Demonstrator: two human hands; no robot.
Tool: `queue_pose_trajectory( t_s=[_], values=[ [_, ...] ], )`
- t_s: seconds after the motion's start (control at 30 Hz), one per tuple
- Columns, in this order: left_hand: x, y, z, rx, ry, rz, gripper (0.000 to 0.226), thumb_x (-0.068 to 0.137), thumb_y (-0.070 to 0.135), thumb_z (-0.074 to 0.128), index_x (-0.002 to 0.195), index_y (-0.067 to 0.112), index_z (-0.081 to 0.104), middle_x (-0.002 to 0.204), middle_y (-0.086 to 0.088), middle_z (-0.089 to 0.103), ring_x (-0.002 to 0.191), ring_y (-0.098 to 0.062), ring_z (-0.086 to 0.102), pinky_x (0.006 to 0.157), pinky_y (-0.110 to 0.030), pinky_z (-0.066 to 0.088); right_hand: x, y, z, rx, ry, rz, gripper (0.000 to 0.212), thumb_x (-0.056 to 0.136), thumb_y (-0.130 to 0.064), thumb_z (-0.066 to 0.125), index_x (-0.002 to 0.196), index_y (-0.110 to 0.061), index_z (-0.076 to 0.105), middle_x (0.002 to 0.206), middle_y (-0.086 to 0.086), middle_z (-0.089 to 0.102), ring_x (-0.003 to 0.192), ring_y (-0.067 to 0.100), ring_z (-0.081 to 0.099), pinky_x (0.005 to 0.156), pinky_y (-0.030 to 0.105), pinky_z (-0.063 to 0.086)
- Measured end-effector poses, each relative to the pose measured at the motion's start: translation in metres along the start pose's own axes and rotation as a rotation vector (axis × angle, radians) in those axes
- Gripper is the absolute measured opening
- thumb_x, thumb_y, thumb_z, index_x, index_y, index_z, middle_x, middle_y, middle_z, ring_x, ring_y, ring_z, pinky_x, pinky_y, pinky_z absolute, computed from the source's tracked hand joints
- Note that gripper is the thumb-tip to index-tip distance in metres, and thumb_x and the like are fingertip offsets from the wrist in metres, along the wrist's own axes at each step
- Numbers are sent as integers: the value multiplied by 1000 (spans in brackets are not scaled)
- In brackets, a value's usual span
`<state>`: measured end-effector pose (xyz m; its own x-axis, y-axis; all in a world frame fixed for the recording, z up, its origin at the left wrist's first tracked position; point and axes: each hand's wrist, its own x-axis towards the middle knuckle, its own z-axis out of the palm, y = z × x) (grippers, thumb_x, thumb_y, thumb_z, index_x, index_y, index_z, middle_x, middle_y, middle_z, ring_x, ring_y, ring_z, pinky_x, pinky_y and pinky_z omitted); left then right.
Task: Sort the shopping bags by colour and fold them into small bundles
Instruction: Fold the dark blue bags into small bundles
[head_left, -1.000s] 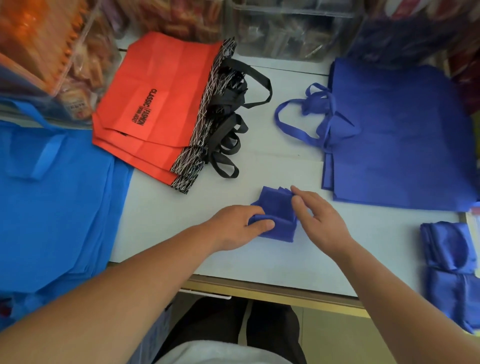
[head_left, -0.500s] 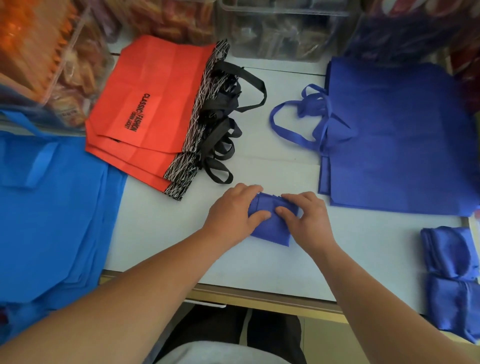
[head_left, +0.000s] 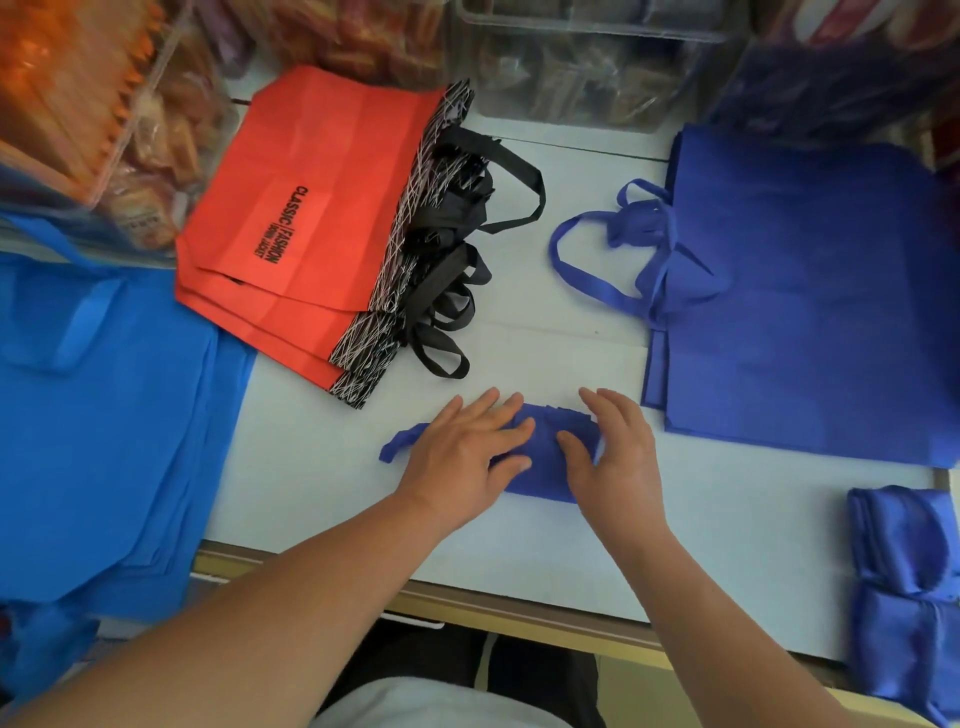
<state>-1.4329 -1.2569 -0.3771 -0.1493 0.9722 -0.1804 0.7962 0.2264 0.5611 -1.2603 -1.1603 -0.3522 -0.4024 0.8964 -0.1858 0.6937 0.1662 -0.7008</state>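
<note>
Flat and straight-fingered, the left hand (head_left: 462, 462) and right hand (head_left: 618, 457) press the folded blue bag (head_left: 545, 470) near the table's (head_left: 519, 551) front edge, its long axis along that edge, loose tail (head_left: 397, 449) leftward.

Left grip (head_left: 462, 457) and right grip (head_left: 618, 460): bare five-digit hands, uncovered on the back and on all fingers. Left forearm (head_left: 270, 608) and right forearm (head_left: 727, 618): bare from wrist to the frame edge. Upper clothing: white fabric garment (head_left: 441, 704), seen as a rounded patch at the bottom centre. Lower clothing: black fabric garment (head_left: 540, 660), directly above the white patch, divided by a narrow pale vertical line.
</note>
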Motion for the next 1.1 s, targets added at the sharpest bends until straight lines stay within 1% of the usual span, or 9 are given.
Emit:
queue_pose_trajectory(
  t_s=[0.1,0.23,0.3,0.37,0.43,0.53,0.73,0.97,1.1],
  values=[
    [-2,17,9,23,13,-50,44,100,43,47,141,33,59,157,8,46,151,-24,33,122,-54,27,-18,-8,16,-215,-57,-247,43,107,-28,44,148,-17,51,160,3,40,153,25,25,124,46,24],
    [-7,22,13,-78,-48,0,52,100,42,48,151,35,45,165,14,29,155,-17,20,127,-46,15,-22,3,28,-364,-180,-214,59,108,-47,6,161,-30,27,169,-12,18,158,13,-5,127,50,4],
    [-17,11,4,-150,-96,32,67,95,39,66,156,34,38,166,14,26,154,-11,21,127,-37,15,-21,11,28,-409,-167,-240,58,108,-46,8,160,-31,27,168,-10,21,158,16,-1,126,52,7],
    [-29,-4,-4,-130,-71,59,70,88,29,77,151,24,47,156,7,46,142,-13,44,117,-37,39,-20,15,30,-442,-162,-245,56,109,-45,12,160,-30,27,166,-8,25,158,20,3,125,56,8],
    [-37,-13,-10,3,-38,116,47,85,22,78,129,17,63,128,3,62,114,-21,57,92,-43,54,-20,16,32,-469,-160,-241,55,109,-44,14,160,-31,26,166,-8,26,158,20,4,125,57,6],
    [-40,-18,-20,20,-28,137,13,91,24,71,95,14,64,98,3,59,90,-21,53,71,-44,52,-19,17,30,-455,-145,-251,53,108,-43,17,156,-32,36,160,-9,34,156,22,12,124,58,10],
    [-41,2,-47,-191,-164,73,22,96,34,60,93,12,61,93,4,58,93,-15,51,80,-39,48,-18,24,23,-331,-150,-275,46,106,-36,25,146,-33,46,151,-14,42,154,17,19,124,53,9],
    [-47,14,-83,-681,-184,-328,7,92,21,75,90,20,68,68,-5,69,59,-11,62,59,-25,51,-26,33,18,-325,-173,-274,45,106,-35,25,147,-35,44,152,-15,40,155,14,15,125,52,7],
    [-44,3,-86,-661,-151,-411,13,88,23,79,100,22,74,82,-3,73,71,-15,68,69,-30,58,-29,28,17,-326,-187,-247,45,105,-45,24,145,-37,44,151,-17,38,155,11,11,125,51,5]
  ],
)
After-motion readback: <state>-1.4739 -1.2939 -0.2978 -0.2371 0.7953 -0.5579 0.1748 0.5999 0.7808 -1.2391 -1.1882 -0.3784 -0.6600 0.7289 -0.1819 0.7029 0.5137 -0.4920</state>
